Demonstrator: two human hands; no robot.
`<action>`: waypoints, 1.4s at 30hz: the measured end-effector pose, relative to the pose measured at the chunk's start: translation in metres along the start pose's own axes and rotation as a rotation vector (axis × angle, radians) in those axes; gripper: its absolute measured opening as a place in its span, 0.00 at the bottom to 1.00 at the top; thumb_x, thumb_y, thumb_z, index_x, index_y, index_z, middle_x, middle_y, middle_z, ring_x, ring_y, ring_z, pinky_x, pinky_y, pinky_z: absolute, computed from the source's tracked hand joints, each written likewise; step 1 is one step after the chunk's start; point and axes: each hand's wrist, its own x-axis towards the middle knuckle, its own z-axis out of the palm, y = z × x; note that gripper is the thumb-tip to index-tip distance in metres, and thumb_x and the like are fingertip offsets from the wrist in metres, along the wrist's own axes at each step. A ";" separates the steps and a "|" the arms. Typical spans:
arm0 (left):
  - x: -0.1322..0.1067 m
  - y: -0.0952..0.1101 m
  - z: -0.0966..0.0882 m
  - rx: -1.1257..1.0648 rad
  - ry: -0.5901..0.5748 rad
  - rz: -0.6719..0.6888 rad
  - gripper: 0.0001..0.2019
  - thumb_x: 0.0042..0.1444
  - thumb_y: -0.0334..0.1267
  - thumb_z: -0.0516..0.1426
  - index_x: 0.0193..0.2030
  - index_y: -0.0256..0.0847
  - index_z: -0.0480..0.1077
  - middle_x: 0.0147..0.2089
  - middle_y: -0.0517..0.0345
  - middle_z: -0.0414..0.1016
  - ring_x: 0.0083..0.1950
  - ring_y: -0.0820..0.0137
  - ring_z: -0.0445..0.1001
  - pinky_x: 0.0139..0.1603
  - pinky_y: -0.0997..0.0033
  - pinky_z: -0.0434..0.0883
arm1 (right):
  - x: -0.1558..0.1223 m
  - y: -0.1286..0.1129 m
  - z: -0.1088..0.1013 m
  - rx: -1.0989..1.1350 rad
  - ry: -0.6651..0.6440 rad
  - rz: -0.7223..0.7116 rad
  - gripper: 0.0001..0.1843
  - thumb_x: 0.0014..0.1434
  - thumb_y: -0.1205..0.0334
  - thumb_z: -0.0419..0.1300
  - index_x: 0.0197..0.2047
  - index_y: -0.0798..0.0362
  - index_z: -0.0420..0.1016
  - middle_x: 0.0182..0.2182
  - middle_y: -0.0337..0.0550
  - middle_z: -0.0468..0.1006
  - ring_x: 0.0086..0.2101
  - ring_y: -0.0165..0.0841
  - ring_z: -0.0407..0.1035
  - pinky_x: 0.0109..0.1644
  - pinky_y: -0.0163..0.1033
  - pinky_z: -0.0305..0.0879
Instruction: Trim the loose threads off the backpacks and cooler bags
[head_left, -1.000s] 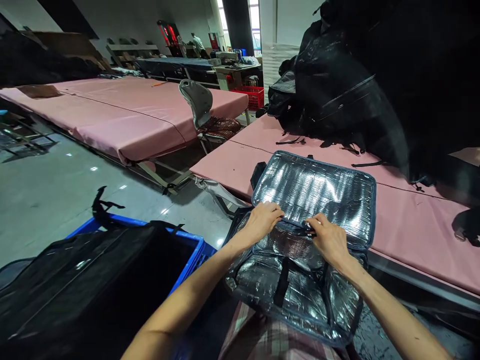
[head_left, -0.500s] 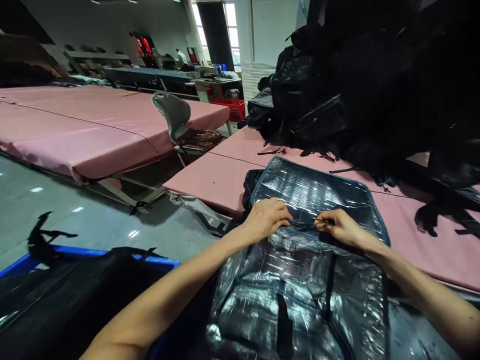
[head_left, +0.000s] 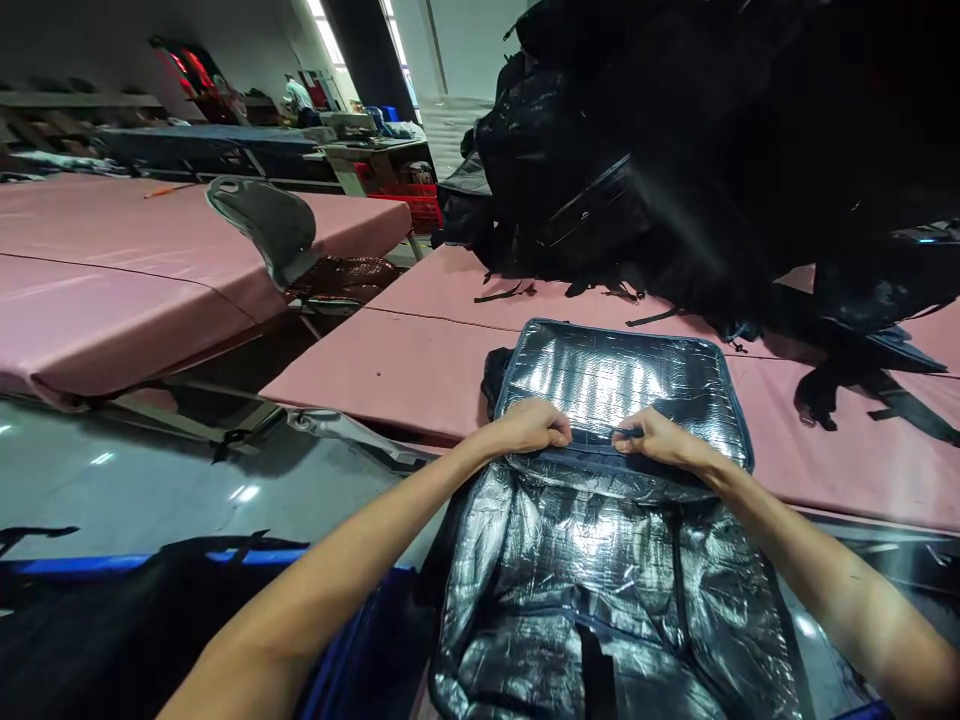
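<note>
An insulated bag [head_left: 592, 560] with a shiny silver foil lining lies open in front of me, its foil-lined lid [head_left: 622, 370] folded back over the pink table. My left hand [head_left: 536, 427] is closed, pinching the dark binding along the seam between lid and body. Just to its right, my right hand [head_left: 656, 438] is closed at the same seam around a small dark object whose kind I cannot make out. Only a short gap separates the two hands. A black strap [head_left: 598, 670] lies across the lining lower down.
Black bags [head_left: 637, 150] are heaped at the back of the pink table [head_left: 420, 370]. A grey chair [head_left: 262, 225] stands between it and another pink table [head_left: 97, 260]. Lower left, a blue-rimmed bin [head_left: 82, 566] holds black bags. A person [head_left: 298, 95] is far off.
My view has turned to the right, so the chair and tables shift left. Both hands have stayed at the seam, and they are slightly closer together. The seam binding looks straighter.
</note>
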 end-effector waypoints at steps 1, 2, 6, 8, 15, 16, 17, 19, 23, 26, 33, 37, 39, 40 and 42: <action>0.002 0.002 -0.001 0.004 -0.022 -0.025 0.08 0.47 0.36 0.55 0.31 0.39 0.75 0.25 0.62 0.73 0.29 0.74 0.67 0.30 0.77 0.57 | 0.000 0.000 0.000 -0.005 -0.007 0.002 0.12 0.47 0.57 0.54 0.21 0.57 0.66 0.18 0.32 0.58 0.21 0.23 0.49 0.26 0.31 0.46; 0.005 0.003 -0.003 0.000 -0.053 -0.047 0.08 0.47 0.35 0.55 0.31 0.38 0.75 0.25 0.62 0.72 0.29 0.74 0.67 0.29 0.77 0.57 | 0.001 0.000 0.000 -0.009 -0.011 0.004 0.12 0.48 0.56 0.54 0.21 0.57 0.66 0.18 0.32 0.58 0.21 0.23 0.49 0.25 0.32 0.46; 0.012 0.008 -0.010 -0.030 -0.161 -0.083 0.08 0.46 0.33 0.54 0.30 0.37 0.74 0.27 0.61 0.73 0.31 0.74 0.66 0.30 0.77 0.57 | -0.001 0.000 -0.002 -0.014 -0.018 0.007 0.13 0.48 0.56 0.54 0.21 0.56 0.66 0.18 0.32 0.58 0.21 0.24 0.50 0.26 0.32 0.47; 0.011 0.011 -0.011 0.001 -0.167 -0.086 0.08 0.47 0.33 0.53 0.30 0.37 0.74 0.28 0.61 0.73 0.31 0.74 0.66 0.32 0.76 0.57 | -0.001 -0.001 -0.002 -0.014 -0.021 0.003 0.12 0.48 0.57 0.54 0.21 0.56 0.66 0.18 0.33 0.59 0.22 0.24 0.50 0.26 0.32 0.48; 0.008 0.028 0.021 0.221 0.061 0.055 0.11 0.54 0.44 0.52 0.36 0.42 0.71 0.36 0.58 0.74 0.35 0.70 0.67 0.31 0.74 0.56 | -0.002 0.002 -0.001 -0.055 0.003 -0.002 0.11 0.49 0.59 0.54 0.20 0.56 0.67 0.17 0.32 0.59 0.21 0.24 0.50 0.25 0.32 0.46; 0.010 0.029 0.026 0.241 0.088 0.051 0.11 0.55 0.43 0.50 0.34 0.41 0.70 0.36 0.58 0.73 0.35 0.69 0.67 0.31 0.74 0.56 | -0.004 0.003 -0.001 -0.078 0.027 0.009 0.11 0.49 0.59 0.55 0.21 0.56 0.68 0.17 0.33 0.60 0.21 0.24 0.51 0.26 0.32 0.47; 0.012 0.030 0.029 0.251 0.096 0.040 0.11 0.56 0.42 0.49 0.33 0.41 0.70 0.35 0.58 0.73 0.34 0.69 0.67 0.30 0.74 0.55 | -0.008 0.005 -0.003 -0.113 0.065 0.023 0.11 0.49 0.58 0.56 0.22 0.56 0.70 0.17 0.33 0.62 0.22 0.25 0.53 0.26 0.32 0.48; 0.017 0.031 0.031 0.244 0.066 0.018 0.12 0.56 0.41 0.49 0.30 0.40 0.70 0.33 0.58 0.73 0.32 0.70 0.67 0.29 0.73 0.55 | -0.021 0.009 -0.006 -0.215 0.172 0.053 0.10 0.48 0.56 0.59 0.27 0.55 0.74 0.19 0.35 0.66 0.23 0.26 0.58 0.27 0.33 0.49; 0.024 0.030 0.024 0.187 -0.019 0.007 0.11 0.54 0.38 0.49 0.26 0.39 0.69 0.28 0.59 0.72 0.30 0.71 0.66 0.29 0.74 0.55 | -0.055 0.017 -0.009 -0.447 0.339 0.048 0.11 0.48 0.58 0.61 0.36 0.50 0.76 0.27 0.38 0.75 0.29 0.31 0.66 0.29 0.34 0.52; 0.026 0.032 0.020 0.187 -0.052 0.014 0.10 0.53 0.36 0.49 0.25 0.39 0.68 0.27 0.60 0.72 0.30 0.72 0.66 0.29 0.74 0.54 | -0.069 0.020 -0.006 -0.552 0.378 -0.022 0.13 0.48 0.69 0.56 0.36 0.48 0.76 0.34 0.40 0.76 0.32 0.32 0.68 0.30 0.35 0.53; 0.018 0.049 0.033 0.234 0.088 0.057 0.11 0.55 0.43 0.50 0.31 0.40 0.69 0.34 0.59 0.73 0.34 0.70 0.68 0.30 0.74 0.56 | -0.062 0.027 -0.006 -0.475 0.340 -0.009 0.10 0.49 0.71 0.54 0.30 0.51 0.75 0.29 0.39 0.77 0.30 0.31 0.69 0.30 0.34 0.54; 0.023 0.055 0.041 0.153 0.115 0.006 0.10 0.55 0.39 0.49 0.31 0.41 0.70 0.34 0.60 0.74 0.34 0.70 0.69 0.32 0.74 0.58 | -0.067 0.027 -0.001 -0.628 0.460 -0.097 0.11 0.54 0.61 0.57 0.42 0.50 0.73 0.35 0.41 0.76 0.33 0.33 0.68 0.30 0.35 0.55; 0.028 0.056 0.039 0.117 0.053 -0.059 0.10 0.54 0.38 0.50 0.29 0.40 0.70 0.32 0.60 0.74 0.33 0.70 0.69 0.32 0.74 0.58 | -0.069 0.024 0.004 -0.828 0.569 -0.198 0.17 0.56 0.56 0.56 0.48 0.52 0.68 0.37 0.44 0.75 0.34 0.34 0.66 0.32 0.37 0.54; 0.031 0.056 0.038 0.106 0.023 -0.081 0.09 0.53 0.37 0.50 0.28 0.40 0.71 0.31 0.60 0.74 0.33 0.70 0.69 0.32 0.74 0.58 | -0.070 0.022 0.007 -0.936 0.612 -0.253 0.17 0.57 0.57 0.56 0.48 0.54 0.68 0.36 0.45 0.75 0.34 0.34 0.65 0.33 0.38 0.53; 0.034 0.057 0.034 0.094 -0.013 -0.113 0.08 0.51 0.36 0.51 0.28 0.40 0.71 0.31 0.60 0.74 0.34 0.70 0.69 0.32 0.74 0.58 | -0.069 0.018 0.011 -1.123 0.663 -0.357 0.10 0.60 0.62 0.53 0.44 0.54 0.69 0.33 0.43 0.75 0.32 0.33 0.62 0.35 0.40 0.51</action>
